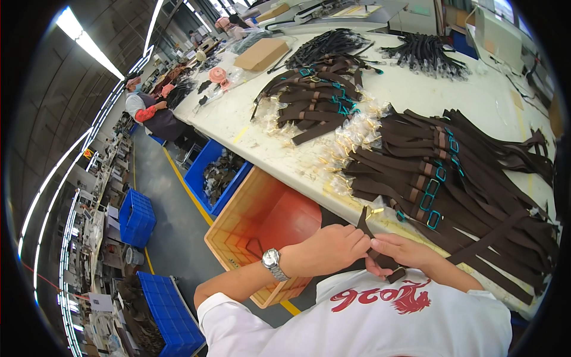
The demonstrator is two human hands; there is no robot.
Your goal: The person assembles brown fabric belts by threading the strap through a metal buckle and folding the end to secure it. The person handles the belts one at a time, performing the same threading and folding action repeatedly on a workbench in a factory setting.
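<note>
My left hand [334, 249], with a metal watch on its wrist, pinches a dark brown strap [364, 222] in front of my chest. From the right, my right hand [405, 250] grips the same strap, its thumb nearly meeting the left fingers. A gold-coloured metal clasp [375, 212] shows by the strap's upper end, and a short loop hangs below my right fingers. Just beyond my hands, a large pile of brown straps [428, 169] lies on the table, with teal buckles [429, 195] and plastic-wrapped gold hardware [357, 134] among them.
The white table [262, 134] also bears a second brown strap heap [315, 95], black straps [425, 50] and a cardboard box [262, 55]. Below its edge stand an orange bin [238, 229] and a blue crate [199, 178]. A masked co-worker [156, 113] is at the far left.
</note>
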